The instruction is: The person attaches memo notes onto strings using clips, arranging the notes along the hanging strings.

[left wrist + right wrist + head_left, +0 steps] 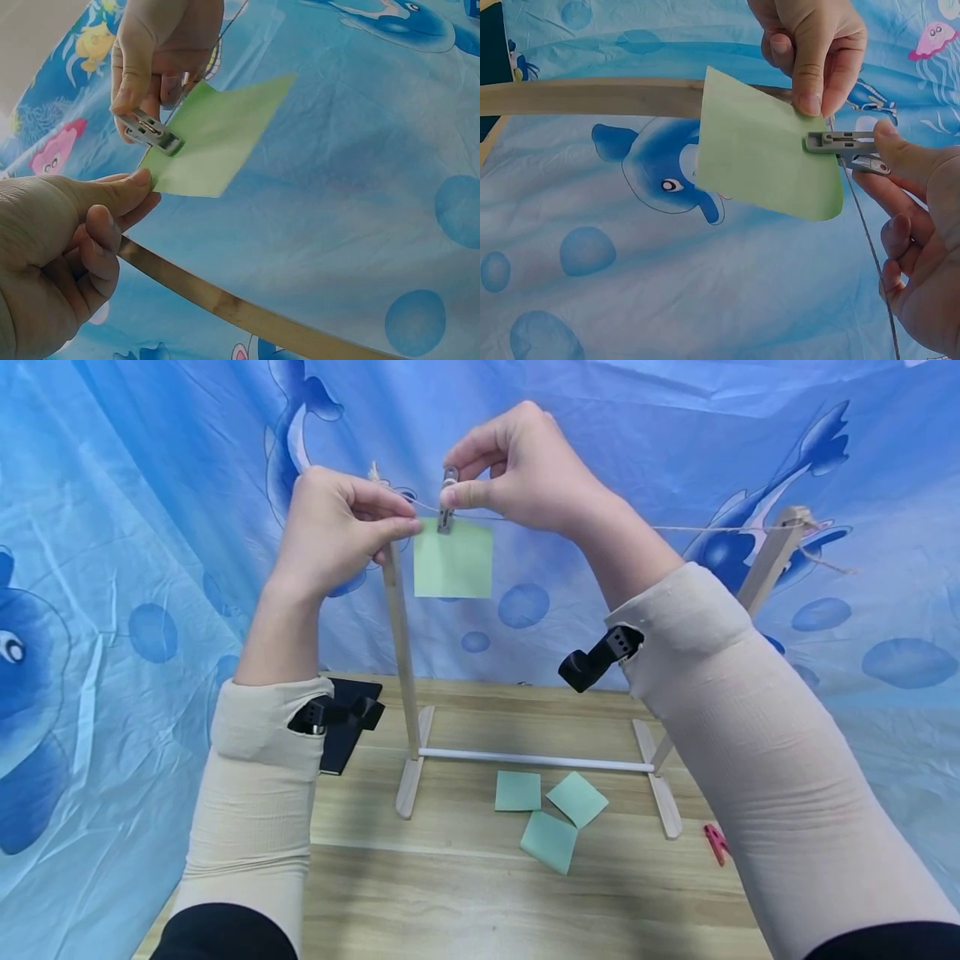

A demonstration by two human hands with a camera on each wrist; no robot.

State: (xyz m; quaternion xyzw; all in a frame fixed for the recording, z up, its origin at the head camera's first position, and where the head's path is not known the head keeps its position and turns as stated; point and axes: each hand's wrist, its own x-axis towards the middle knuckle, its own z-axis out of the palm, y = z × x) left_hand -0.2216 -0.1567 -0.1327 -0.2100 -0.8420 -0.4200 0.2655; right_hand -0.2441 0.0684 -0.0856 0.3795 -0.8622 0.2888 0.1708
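Observation:
A light green sticky note (pixel 453 562) hangs at a thin string (pixel 705 528) stretched between two wooden posts. My left hand (pixel 341 527) pinches the note's upper left corner between thumb and fingers. With thumb and fingers my right hand (pixel 536 472) pinches a grey clothespin (pixel 447 502), whose lower end lies over the note's top edge. In the right wrist view the clothespin (pixel 844 142) overlaps the edge of the note (pixel 761 150) beside the string. The left wrist view shows the clothespin (pixel 154 133) tilted, its tip on the note (pixel 217 139).
Three green sticky notes (pixel 518 791) lie on the wooden table (pixel 450 893) below the string. A red clothespin (pixel 716 843) lies at the right, partly near my sleeve. The rack's left post (pixel 401 652) stands by a black notebook (pixel 348 727); a white bar (pixel 536 760) joins its feet.

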